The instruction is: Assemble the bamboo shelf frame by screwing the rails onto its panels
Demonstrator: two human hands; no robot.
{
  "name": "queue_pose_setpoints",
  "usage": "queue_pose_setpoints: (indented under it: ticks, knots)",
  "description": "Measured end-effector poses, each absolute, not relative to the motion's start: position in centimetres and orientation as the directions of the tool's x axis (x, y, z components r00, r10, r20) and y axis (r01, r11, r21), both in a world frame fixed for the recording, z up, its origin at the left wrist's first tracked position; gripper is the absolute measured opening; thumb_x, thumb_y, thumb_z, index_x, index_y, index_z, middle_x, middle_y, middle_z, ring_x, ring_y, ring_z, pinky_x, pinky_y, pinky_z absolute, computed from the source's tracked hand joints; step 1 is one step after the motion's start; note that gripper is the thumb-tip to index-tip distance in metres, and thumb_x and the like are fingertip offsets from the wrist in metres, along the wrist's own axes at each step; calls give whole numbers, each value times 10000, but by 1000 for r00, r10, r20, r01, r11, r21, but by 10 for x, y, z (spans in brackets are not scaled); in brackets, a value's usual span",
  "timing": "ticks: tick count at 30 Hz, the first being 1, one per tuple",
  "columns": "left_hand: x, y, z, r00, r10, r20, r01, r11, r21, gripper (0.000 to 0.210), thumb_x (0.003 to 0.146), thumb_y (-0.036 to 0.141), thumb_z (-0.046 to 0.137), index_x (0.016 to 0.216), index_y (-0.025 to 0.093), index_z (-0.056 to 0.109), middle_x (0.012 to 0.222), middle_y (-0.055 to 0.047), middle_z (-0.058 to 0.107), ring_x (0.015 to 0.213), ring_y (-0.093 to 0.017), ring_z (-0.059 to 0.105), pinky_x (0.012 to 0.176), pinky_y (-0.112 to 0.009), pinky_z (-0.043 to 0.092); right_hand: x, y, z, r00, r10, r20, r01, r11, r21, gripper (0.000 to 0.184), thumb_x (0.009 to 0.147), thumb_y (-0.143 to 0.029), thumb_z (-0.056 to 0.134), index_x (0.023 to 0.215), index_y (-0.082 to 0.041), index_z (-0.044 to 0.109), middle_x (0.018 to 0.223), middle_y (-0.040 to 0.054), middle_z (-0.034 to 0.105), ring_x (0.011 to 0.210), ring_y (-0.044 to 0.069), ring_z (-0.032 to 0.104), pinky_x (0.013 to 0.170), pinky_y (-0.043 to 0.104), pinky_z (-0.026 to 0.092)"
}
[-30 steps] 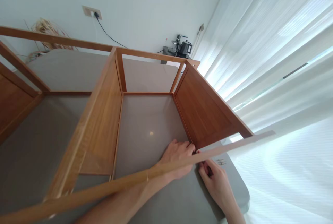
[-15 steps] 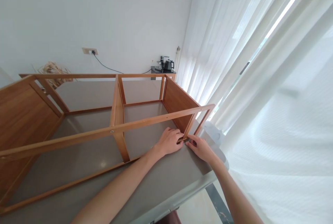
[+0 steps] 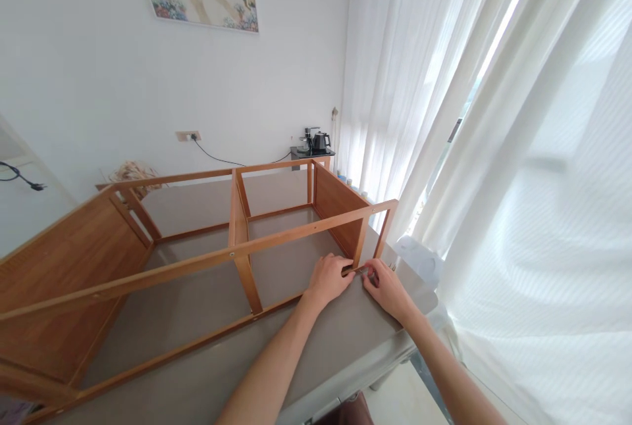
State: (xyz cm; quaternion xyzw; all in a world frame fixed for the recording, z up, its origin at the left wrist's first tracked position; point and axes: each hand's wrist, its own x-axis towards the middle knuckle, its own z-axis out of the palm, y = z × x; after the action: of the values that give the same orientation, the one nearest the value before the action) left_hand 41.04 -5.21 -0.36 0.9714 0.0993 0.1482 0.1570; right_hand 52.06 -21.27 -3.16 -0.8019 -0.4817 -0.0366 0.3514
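The left edge crops the wooden frame (image 3: 286, 237); anything the right hand (image 3: 388, 288) may pinch is too small to tell.

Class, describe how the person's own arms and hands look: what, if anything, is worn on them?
The left arm and right arm are bare, with no sleeve visible on either. The left hand and right hand are ungloved. No watch, bracelet or ring can be made out.
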Motion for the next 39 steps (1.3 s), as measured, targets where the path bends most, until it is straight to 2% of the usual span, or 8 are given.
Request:
queue_pose_setpoints:
  ticks: [8,14,20,24,28,32,35,39]
  knots:
    - [409,-54,-2,937,233,260,136,-930,341,250,941,342,539,1130,243,668,1087,-37,713,1028,-223,594,878,-344,443,519,-212,-26,498,773,393,806,-247,-537,185,925,-215,452,922,-212,638,943,35,608,784,155,586,755,307,478]
    - [407,-53,-4,946,206,251,109,-929,353,242,970,361,492,1096,234,655,1074,-30,701,1037,-216,572,880,-346,440,518,-211,-24,495,779,385,806,-247,-538,190,925,-235,466,967,-217,651,984,45,629,839,170,600,798,326,492]
    - [409,-48,-6,946,180,271,61,-917,394,215,951,351,509,1059,261,672,1102,-6,701,1026,-211,572,874,-340,447,521,-209,-26,508,762,400,807,-260,-531,231,965,-292,450,923,-222,665,946,60,648,823,192,616,779,334,502]
    - [412,-49,-5,948,220,229,112,-906,408,194,905,399,575,996,262,679,1050,-11,712,1019,-228,587,863,-347,455,521,-208,-28,506,764,400,810,-260,-526,236,967,-298,444,928,-229,666,941,55,644,821,194,616,782,332,498]
    - [413,-53,-2,940,263,218,159,-902,402,252,864,412,625,1064,259,631,1062,-18,699,1043,-241,591,866,-359,460,518,-210,-27,498,765,408,815,-252,-522,206,961,-291,449,965,-229,645,947,49,619,802,184,607,776,331,498]
    - [415,-60,4,937,298,181,218,-906,363,256,849,383,630,1059,239,599,1077,-46,687,1059,-257,602,878,-377,464,517,-214,-31,520,724,453,819,-271,-506,180,902,-203,451,1031,-216,575,982,51,568,732,166,574,753,340,503]
    - [419,-67,7,924,352,152,278,-888,367,305,803,400,666,1039,229,575,1051,-61,690,1033,-274,622,850,-383,480,518,-217,-36,523,693,497,826,-268,-495,235,844,-138,438,1048,-216,527,994,58,539,783,185,567,780,365,509]
    - [422,-71,5,909,382,163,298,-874,384,313,795,441,673,996,229,562,1010,-52,693,999,-271,639,832,-374,485,521,-220,-40,508,689,517,834,-244,-494,254,880,-141,411,1102,-218,508,1009,75,531,861,206,574,837,402,515]
